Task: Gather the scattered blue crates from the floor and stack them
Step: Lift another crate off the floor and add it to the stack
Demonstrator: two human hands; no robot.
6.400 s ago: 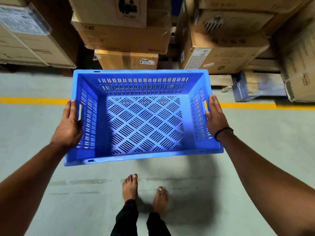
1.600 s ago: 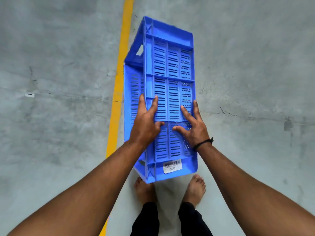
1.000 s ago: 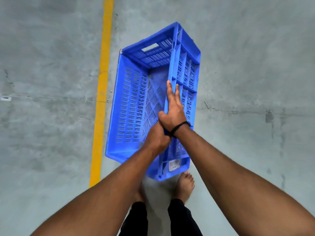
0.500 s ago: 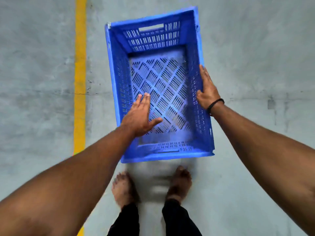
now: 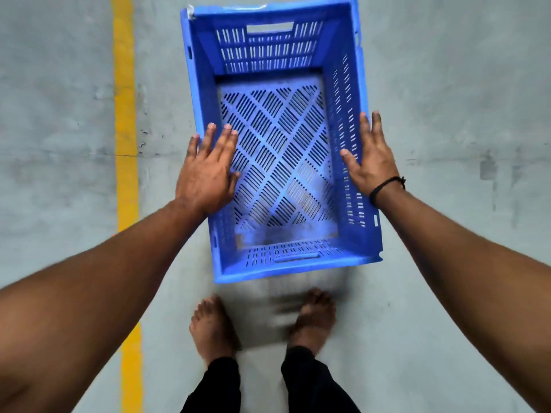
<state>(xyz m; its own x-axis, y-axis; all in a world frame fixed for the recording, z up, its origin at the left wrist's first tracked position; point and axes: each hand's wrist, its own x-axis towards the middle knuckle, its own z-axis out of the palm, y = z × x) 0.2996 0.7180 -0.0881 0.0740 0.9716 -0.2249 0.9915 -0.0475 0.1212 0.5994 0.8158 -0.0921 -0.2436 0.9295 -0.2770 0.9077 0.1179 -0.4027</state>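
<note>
Facing up, blue crate (image 5: 268,52): upright with its open side towards the camera, low over the grey floor (image 5: 462,84); the blurred near end hides whether it touches.
Left hand (image 5: 205,171): released, fingers straight and spread, lying over the rim of the crate's left wall, gripping nothing.
Right hand (image 5: 369,159): released, flat against the outside of the crate's right wall, thumb over the rim.
Wristband (image 5: 386,186): black, on the right wrist.
Yellow line (image 5: 125,114): left of the crate, running along its length.
Bare feet (image 5: 211,326): just behind the crate's near end.
</note>
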